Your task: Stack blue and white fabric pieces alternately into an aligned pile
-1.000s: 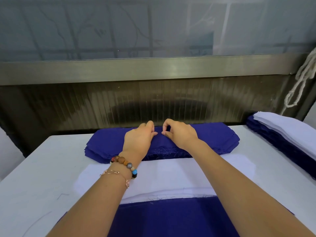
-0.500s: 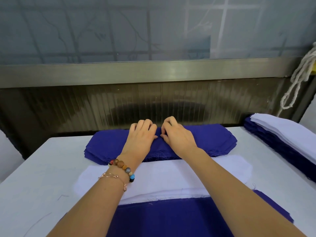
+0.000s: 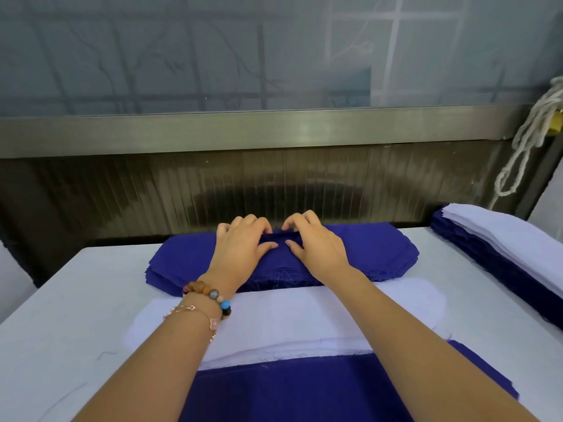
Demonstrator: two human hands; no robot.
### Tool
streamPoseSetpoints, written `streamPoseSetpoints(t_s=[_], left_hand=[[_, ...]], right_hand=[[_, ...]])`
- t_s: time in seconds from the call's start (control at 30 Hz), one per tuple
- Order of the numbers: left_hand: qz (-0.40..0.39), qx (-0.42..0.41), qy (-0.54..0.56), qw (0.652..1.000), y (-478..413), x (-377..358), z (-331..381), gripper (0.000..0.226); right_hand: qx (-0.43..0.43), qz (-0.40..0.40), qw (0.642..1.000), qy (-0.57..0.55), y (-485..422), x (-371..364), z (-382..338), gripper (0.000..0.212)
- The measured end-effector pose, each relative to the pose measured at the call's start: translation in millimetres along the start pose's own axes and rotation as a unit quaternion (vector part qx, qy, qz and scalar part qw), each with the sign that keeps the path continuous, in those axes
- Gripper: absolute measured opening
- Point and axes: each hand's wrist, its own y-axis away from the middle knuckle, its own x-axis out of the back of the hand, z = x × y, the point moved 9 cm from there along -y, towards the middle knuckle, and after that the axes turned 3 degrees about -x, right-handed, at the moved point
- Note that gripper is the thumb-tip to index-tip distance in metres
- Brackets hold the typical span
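Note:
A pile of blue fabric pieces (image 3: pixel 182 260) lies at the far edge of the white table (image 3: pixel 61 300). Both hands are on its middle. My left hand (image 3: pixel 240 248) and my right hand (image 3: pixel 316 245) each pinch the top blue piece between thumb and curled fingers, raising a small fold between them. Nearer to me lies a pile of white fabric pieces (image 3: pixel 304 318). A blue piece (image 3: pixel 304 388) tops the nearest pile at the bottom edge, partly hidden by my forearms.
At the right edge sits a stack of blue pieces with white pieces on top (image 3: pixel 502 236). A white rope (image 3: pixel 530 138) hangs at the right. A dark ribbed wall panel (image 3: pixel 274 184) and metal rail stand directly behind the table.
Both hands slid a little farther onto the blue pile and curled their fingers, gathering the top piece into a fold between them.

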Motion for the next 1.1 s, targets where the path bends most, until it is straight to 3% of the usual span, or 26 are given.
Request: streamPoseSetpoints(t_s=[0.27, 0.53, 0.93, 1.1], left_hand=[[0.026, 0.046, 0.094, 0.994, -2.1, 19.6, -14.2, 0.01], [-0.02, 0.033, 0.0, 0.999, -5.2, 15.7, -7.0, 0.017], [0.007, -0.008, -0.081, 0.997, -2.6, 11.6, -3.7, 0.025], [0.008, 0.0, -0.064, 0.998, -0.9, 8.2, -6.4, 0.02]], right_hand=[[-0.018, 0.009, 1.0, -0.013, -1.5, -0.4, 4.8, 0.037], [-0.009, 0.01, 1.0, -0.013, -1.2, -1.1, 3.7, 0.034], [-0.026, -0.002, 1.0, -0.003, -1.3, -0.4, 5.5, 0.021], [-0.036, -0.045, 0.998, -0.015, -8.2, -1.1, 7.9, 0.035]])
